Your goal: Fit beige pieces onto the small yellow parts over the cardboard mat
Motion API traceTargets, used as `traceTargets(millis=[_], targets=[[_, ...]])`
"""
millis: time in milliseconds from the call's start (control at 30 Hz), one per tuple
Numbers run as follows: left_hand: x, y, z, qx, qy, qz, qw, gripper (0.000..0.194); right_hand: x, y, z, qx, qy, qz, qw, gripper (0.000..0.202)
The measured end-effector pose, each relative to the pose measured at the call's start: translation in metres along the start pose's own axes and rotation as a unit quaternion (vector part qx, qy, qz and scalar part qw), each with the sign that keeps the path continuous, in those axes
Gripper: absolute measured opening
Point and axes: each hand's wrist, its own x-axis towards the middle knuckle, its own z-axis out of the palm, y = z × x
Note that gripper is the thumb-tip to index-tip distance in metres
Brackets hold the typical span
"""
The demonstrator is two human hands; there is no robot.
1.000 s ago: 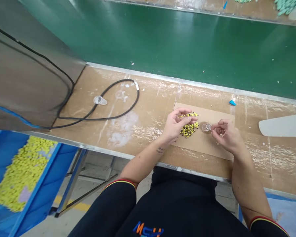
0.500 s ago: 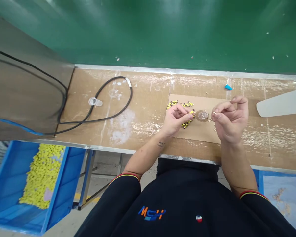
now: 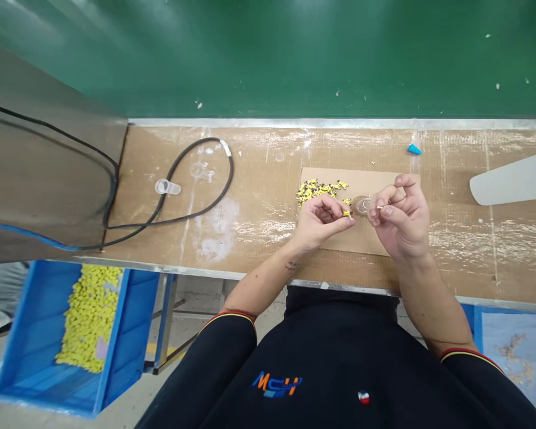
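Since half a second ago we have drawn our right hand (image 3: 399, 223) down and leftward, closing the gap to our left hand (image 3: 322, 221). Left fingertips pinch a small yellow-and-black piece (image 3: 347, 213); right fingertips pinch a tiny pale part (image 3: 379, 207), too small to identify. Between them, touching neither that we can tell, sits the small clear cap (image 3: 362, 205) on the cardboard sheet (image 3: 361, 238), slightly nearer the right hand. Behind the left hand lies the heap of yellow pieces (image 3: 317, 189). Well apart: black cable (image 3: 192, 185), blue bin (image 3: 71, 333).
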Motion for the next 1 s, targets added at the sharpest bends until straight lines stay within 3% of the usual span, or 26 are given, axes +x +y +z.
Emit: traceTargets(millis=[133, 267, 433, 533, 633, 733, 833, 1000], targets=[[0.000, 0.006, 0.004, -0.002, 0.020, 0.010, 1.000, 0.050, 0.001, 0.001, 0.000, 0.009, -0.001, -0.002, 1.000, 0.063], [0.001, 0.009, 0.003, -0.020, -0.021, 0.015, 0.999, 0.039, 0.001, 0.002, -0.001, -0.029, -0.013, -0.033, 0.999, 0.057], [0.000, 0.008, 0.001, -0.023, -0.066, -0.020, 0.997, 0.046, -0.006, 0.002, 0.008, -0.191, 0.026, -0.148, 0.970, 0.043], [0.002, 0.007, 0.003, -0.074, -0.072, -0.028, 0.994, 0.043, -0.010, 0.003, 0.014, -0.217, 0.028, -0.212, 0.953, 0.033], [0.004, 0.009, 0.005, -0.123, -0.040, -0.052, 0.990, 0.041, -0.010, 0.009, 0.015, -0.213, 0.010, -0.245, 0.946, 0.041], [0.005, 0.011, 0.005, -0.150, -0.017, -0.079, 0.985, 0.034, -0.006, 0.017, 0.013, -0.232, 0.005, -0.320, 0.918, 0.055], [0.006, 0.012, 0.004, -0.179, -0.034, -0.094, 0.979, 0.024, -0.004, 0.022, 0.010, -0.244, -0.001, -0.366, 0.898, 0.064], [0.004, 0.012, 0.002, -0.209, -0.068, -0.108, 0.970, 0.016, -0.004, 0.020, 0.007, -0.241, -0.020, -0.358, 0.902, 0.068]])
